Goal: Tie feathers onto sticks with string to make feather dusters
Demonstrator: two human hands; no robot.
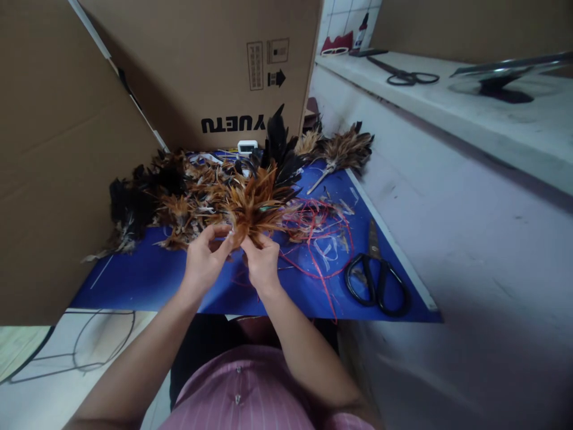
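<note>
Feather bundle (pixel 257 200) sits at the near middle of the blue tabletop (pixel 134 286), its base pinched between the curled left hand (pixel 206 257) and the right hand (pixel 263 260), thumbs drawn in close to the fingers. Setting feathers around that base seems the step in hand; the next move calls for a steady pinch. On the far right shelf (pixel 470 101) stands a bottle (pixel 360 33), contents impossible to tell.

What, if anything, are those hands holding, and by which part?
A feather bundle, pinched at its near, lower end by the left hand and right hand.
</note>
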